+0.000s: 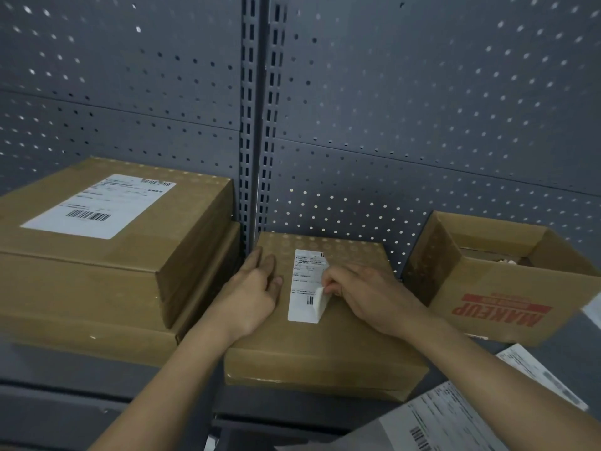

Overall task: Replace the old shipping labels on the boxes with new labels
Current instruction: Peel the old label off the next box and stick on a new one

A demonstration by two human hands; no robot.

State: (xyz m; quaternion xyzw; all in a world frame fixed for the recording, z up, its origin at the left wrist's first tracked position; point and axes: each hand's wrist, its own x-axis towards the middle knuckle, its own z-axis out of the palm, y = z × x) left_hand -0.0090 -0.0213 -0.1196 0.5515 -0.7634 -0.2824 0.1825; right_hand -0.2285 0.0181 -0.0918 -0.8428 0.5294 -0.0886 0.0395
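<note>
Peel step under way: left hand (257,288) lies flat, fingers straight, pressing down the small box (325,346) under both hands, right hand (364,296) pinches the lifted edge of its old label (304,289); next, likely a steady pull to strip it.

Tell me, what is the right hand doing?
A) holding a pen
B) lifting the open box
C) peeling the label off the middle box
C: the right hand pinches the curled edge of the label on the middle box; the left hand rests flat on it.
</note>
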